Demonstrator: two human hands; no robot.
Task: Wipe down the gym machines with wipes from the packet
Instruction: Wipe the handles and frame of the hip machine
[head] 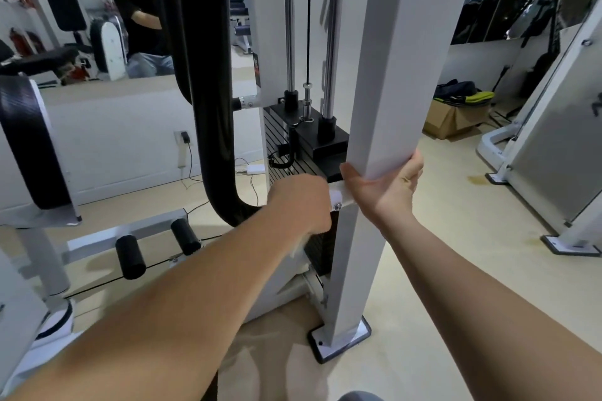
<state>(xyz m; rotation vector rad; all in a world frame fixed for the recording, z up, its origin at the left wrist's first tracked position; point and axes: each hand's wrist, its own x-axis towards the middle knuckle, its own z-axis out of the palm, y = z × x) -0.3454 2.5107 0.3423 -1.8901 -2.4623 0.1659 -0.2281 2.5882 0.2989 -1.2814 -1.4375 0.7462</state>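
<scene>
Hands of one person are both at a white-framed weight-stack gym machine point(262, 10). The right hand point(384, 190) clasps the machine's white square-section metal upright point(407, 58). Its thumb is hooked round the left face and its fingers point(414, 166) curl round the right face.

The left hand point(301, 202) is bunched into a fist just left of that upright, up against a short white cross bracket point(340, 194) with a bolt head. Its fingers are hidden behind the back of the hand. A crumpled white wipe point(297, 246) pokes out beneath the fist, so the hand is closed round it. The wipe sits at the bracket, in front of the black steel weight stack point(278, 137).

Two chrome guide rods point(289, 26) rise from the top of the stack. A thick black curved padded tube point(211, 91) sweeps down to the left of it. Lower left, two black foam rollers point(130, 257) stick out from a white bar. Far right, a brown cardboard box point(451, 120) stands on the pale beige floor point(456, 254).
</scene>
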